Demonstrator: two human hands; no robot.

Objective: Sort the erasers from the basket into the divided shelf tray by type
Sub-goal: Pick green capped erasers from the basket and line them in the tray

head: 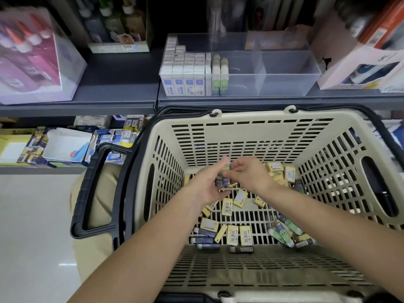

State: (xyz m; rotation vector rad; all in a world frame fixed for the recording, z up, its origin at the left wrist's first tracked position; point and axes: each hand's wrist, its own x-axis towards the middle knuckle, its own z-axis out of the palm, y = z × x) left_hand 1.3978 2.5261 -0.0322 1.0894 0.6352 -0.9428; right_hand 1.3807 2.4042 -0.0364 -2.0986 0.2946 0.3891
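Observation:
A beige slotted basket (pixel 240 138) holds loose erasers: yellow-sleeved ones (pixel 227 206), dark blue ones (pixel 205 232) and green ones (pixel 284 228). Both hands meet over the basket's middle. My left hand (pixel 207 182) cups a small stack of dark blue and green erasers (pixel 223 180). My right hand (pixel 247 173) pinches the top of that stack. On the shelf above stands the clear divided tray (pixel 288 71). Its left section is packed with white-and-blue erasers (pixel 185 73), with two rows of green erasers (pixel 219 71) beside them. Its right sections look bare.
The grey shelf edge (pixel 262 101) runs just above the basket's rim. A black basket handle (pixel 94 189) hangs to the left. A pink glue-bottle box (pixel 32 57) sits left on the shelf and a white box (pixel 360 66) right of the tray. A lower shelf holds stationery boxes (pixel 65 145).

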